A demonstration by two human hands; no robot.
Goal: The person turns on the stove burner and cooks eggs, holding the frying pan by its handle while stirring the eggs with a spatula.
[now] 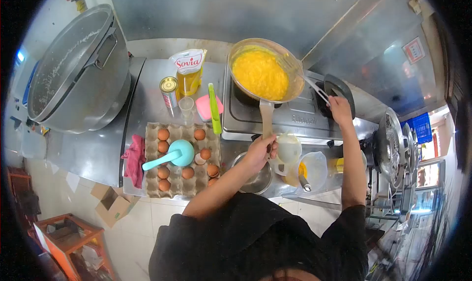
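My left hand (261,153) is closed around the beige handle of a frying pan (267,116). The pan sits tilted over the left part of a stove, and lumpy yellow egg (260,73) fills much of it. My right hand (340,109) grips a long pale utensil (314,87); its far end reaches the pan's right rim, and its exact kind is unclear. Below my left hand are a metal bowl (256,179) and a pale cup (288,152). Beside them stands a clear jug (318,167) with yellow contents and a metal-handled tool (304,182).
Left of the stove (305,118) lies an egg tray (152,175) with several brown eggs and a turquoise ladle (181,153) on it. Behind stand a can (169,91) and an oil pouch (189,74). A huge pot (93,104) is far left; a black pan (339,89) rests right.
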